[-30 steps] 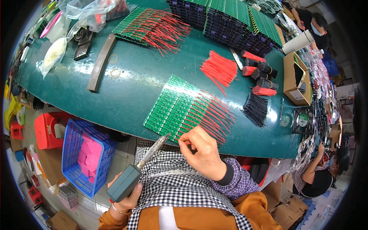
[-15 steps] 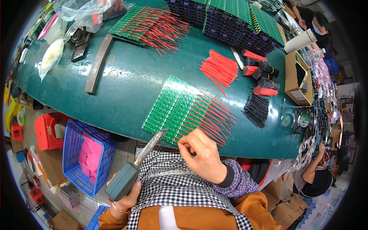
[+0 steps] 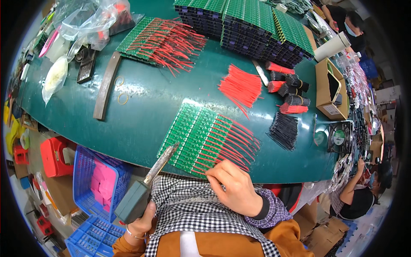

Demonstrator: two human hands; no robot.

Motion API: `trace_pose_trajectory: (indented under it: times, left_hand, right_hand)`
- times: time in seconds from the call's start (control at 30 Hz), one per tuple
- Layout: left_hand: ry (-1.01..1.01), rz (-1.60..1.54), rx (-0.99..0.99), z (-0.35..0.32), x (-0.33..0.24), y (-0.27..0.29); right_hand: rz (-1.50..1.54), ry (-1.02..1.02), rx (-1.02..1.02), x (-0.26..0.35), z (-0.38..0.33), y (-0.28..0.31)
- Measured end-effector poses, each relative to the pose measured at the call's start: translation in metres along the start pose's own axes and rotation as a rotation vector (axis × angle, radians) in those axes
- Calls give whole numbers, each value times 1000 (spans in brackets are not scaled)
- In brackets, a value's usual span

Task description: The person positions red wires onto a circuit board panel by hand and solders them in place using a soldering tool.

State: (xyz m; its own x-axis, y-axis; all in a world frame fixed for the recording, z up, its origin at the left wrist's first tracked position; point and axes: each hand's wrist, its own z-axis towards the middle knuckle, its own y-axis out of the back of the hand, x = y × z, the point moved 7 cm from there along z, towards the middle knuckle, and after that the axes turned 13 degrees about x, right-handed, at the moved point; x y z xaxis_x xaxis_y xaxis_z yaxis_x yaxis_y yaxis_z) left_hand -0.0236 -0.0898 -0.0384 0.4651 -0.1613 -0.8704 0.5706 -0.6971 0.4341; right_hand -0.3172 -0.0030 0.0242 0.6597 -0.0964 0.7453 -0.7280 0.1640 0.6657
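In my left hand (image 3: 143, 220) is a soldering iron (image 3: 133, 201) with a dark green body and a worn metal barrel. Its tip is over the near-left part of a green circuit board panel (image 3: 188, 132); I cannot tell whether it touches. A row of red wires (image 3: 235, 143) runs along the panel's right part, their free ends fanning out to the right. My right hand (image 3: 235, 188) is closed in a pinch at the panel's near-right corner, the fingertips on a short stretch of red wire (image 3: 199, 172).
Loose red wires (image 3: 242, 85) and black wires (image 3: 283, 130) lie beyond, near bundled wires (image 3: 293, 88). Stacked circuit boards (image 3: 252, 30) and a wired panel pile (image 3: 145, 40) stand farther back. A metal bar (image 3: 107, 85) lies left; a blue basket (image 3: 79, 184) stands below the table.
The view has shifted, so the table sits lower in the picture. Relative to the panel, the iron's tip is farther from the near edge. My right hand stays pinched at the near-right corner.
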Motion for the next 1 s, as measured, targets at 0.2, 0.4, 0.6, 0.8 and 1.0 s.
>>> trace_pose_trajectory:
  times: [0.2, 0.4, 0.6, 0.8, 1.0]
  left_hand:
    - [-209, -163, -136, 17, -1, 6]
    - [-295, -179, -345, 49, -22, 39]
    - [-392, -83, -723, 84, -80, 90]
    - [-521, 363, -827, 103, -91, 120]
    - [-195, 96, -817, 122, -61, 141]
  right_hand:
    - [-209, -44, 130, 1, -6, 37]
    - [-375, -33, -83, -6, 26, 95]
    - [-549, 46, -178, -21, 91, 121]
    - [-617, 92, -114, -27, 134, 112]
    - [-574, 68, -100, -33, 136, 117]
